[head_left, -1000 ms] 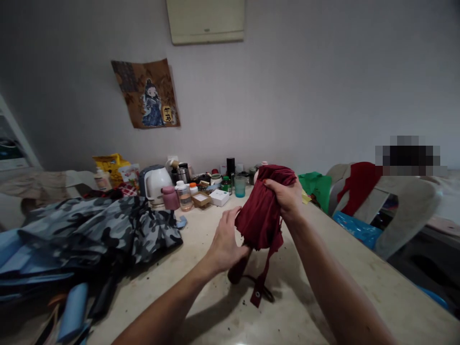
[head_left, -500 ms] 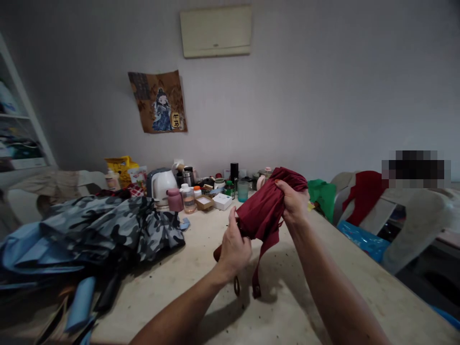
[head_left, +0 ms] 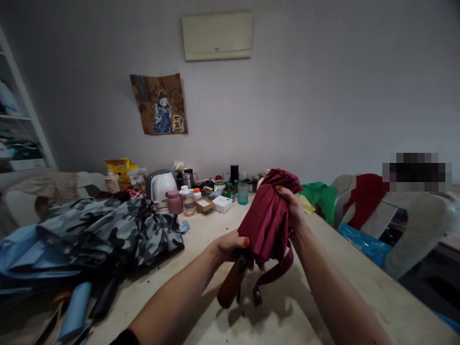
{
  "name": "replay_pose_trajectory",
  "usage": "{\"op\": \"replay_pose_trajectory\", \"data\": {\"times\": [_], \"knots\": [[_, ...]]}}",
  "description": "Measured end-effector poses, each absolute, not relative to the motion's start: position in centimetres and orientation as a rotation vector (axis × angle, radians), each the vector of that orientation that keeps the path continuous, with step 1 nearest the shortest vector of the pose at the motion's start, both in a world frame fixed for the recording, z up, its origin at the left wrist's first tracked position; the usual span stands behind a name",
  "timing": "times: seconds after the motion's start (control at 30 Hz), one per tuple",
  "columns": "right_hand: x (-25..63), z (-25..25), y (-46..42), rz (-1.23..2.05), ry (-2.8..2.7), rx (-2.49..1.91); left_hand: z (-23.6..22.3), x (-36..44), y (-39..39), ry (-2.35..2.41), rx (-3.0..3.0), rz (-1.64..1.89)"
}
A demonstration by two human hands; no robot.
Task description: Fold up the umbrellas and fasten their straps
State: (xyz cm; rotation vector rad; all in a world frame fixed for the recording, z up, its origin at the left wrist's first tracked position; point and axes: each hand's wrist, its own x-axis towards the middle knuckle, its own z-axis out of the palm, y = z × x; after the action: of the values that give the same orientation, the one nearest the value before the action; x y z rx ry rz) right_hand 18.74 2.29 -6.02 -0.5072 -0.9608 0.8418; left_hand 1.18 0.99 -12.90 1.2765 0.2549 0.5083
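Note:
I hold a folded dark red umbrella [head_left: 268,215] above the pale table [head_left: 287,316]. My right hand [head_left: 293,208] is wrapped round the upper part of its bunched canopy. My left hand [head_left: 230,247] grips the lower end of the canopy, just above the brown wooden handle [head_left: 230,287], which points down towards me. The umbrella's red closing strap [head_left: 268,278] hangs loose below the canopy, its tip dangling over the table.
A blue-grey camouflage umbrella [head_left: 108,230] lies spread on the table's left. At the back stand a white kettle [head_left: 160,184], a pink cup [head_left: 174,201], bottles, small boxes and a teal glass [head_left: 243,192]. Green and blue bags and a chair with clothes are on the right.
My left hand went from touching the canopy's lower edge to gripping it above the handle. The umbrella has turned more upright, and the handle now shows below my left hand.

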Motion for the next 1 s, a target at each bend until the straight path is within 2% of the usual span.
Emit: {"op": "replay_pose_trajectory", "data": {"times": [0.1,0.23,0.33,0.5,0.6,0.77,1.0], "knots": [[18.9,-6.2,2.1,0.919,-0.918,-0.477,-14.1,1.7,0.7,0.32,1.254,0.596],[18.1,-5.8,2.4,0.811,-0.909,-0.447,-12.9,1.7,0.2,0.467,1.477,0.761],[16.9,-5.7,3.0,0.726,-0.898,-0.453,-12.3,1.9,0.1,0.701,1.771,0.856],[15.9,-6.3,3.5,0.774,-0.775,-0.53,-12.9,2.4,-0.5,1.178,2.072,1.182],[16.2,-6.3,3.2,0.849,-0.762,-0.503,-13.3,1.9,-0.5,0.971,1.937,1.096],[16.7,-5.8,2.0,1.044,-0.823,-0.429,-13.5,0.9,-0.1,0.422,1.316,0.595],[16.1,-5.7,2.2,0.914,-0.776,-0.419,-12.9,2.2,-1.1,0.753,1.456,0.878]]}}
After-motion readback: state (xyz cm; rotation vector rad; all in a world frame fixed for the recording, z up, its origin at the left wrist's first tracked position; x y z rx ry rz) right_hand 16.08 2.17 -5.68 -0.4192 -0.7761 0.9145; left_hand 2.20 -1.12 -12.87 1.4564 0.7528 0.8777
